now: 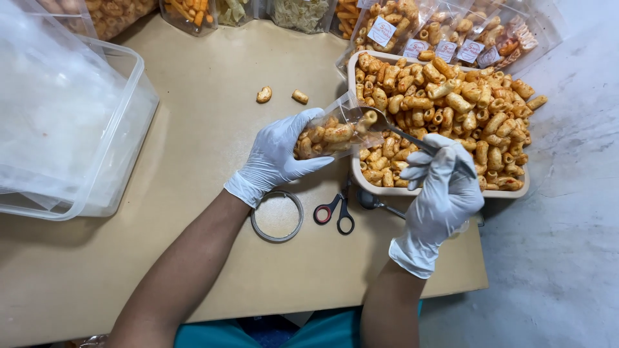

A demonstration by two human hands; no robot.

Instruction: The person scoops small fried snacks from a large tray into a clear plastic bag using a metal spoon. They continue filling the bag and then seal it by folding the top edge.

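My left hand (278, 154), in a white glove, holds a small clear bag (332, 129) partly filled with orange-brown snack pieces, its mouth tilted toward the tray. My right hand (442, 190), also gloved, grips a metal spoon (394, 131) whose bowl carries a snack piece at the bag's mouth. The bag and spoon hover over the left edge of a beige tray (441, 192) heaped with the same tube-shaped snacks (451, 96).
A large clear lidded plastic box (64, 116) stands at the left. Two loose snack pieces (281, 96) lie on the tan table. A tape ring (277, 216), scissors (336, 211) and a second spoon (374, 202) lie near the front. Filled labelled bags (438, 32) line the back.
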